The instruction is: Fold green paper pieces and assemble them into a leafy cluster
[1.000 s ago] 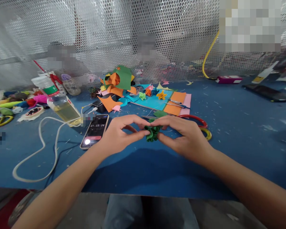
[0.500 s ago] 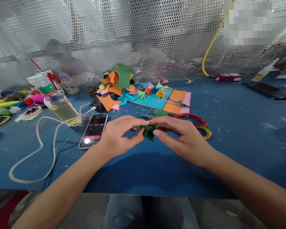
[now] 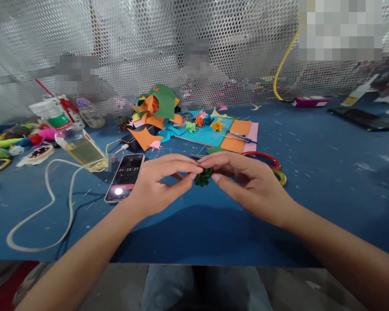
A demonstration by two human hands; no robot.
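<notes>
A small dark green folded paper piece (image 3: 203, 177) is held above the blue table between both hands. My left hand (image 3: 164, 181) pinches its left side with thumb and fingers. On its right side, my right hand (image 3: 249, 185) grips it with thumb and fingertips, the forefinger over the top. Just behind the hands lie scissors with red and yellow handles (image 3: 280, 176), partly hidden by my right hand. Several small folded paper flowers, one of them orange (image 3: 218, 125), rest on blue paper sheets (image 3: 201, 134) farther back.
A phone (image 3: 125, 178) showing a timer lies left of my left hand, with a white cable (image 3: 48, 185) looped beside it. Paper scraps (image 3: 165, 101), a tilted bottle of yellowish liquid (image 3: 82, 149) and tweezers (image 3: 241, 137) are behind. A black tablet-like object (image 3: 363, 119) lies far right.
The green piece has turned slightly between my fingers, and its folded petals show more. My right fingers have shifted a little left over it. The view has moved slightly.
</notes>
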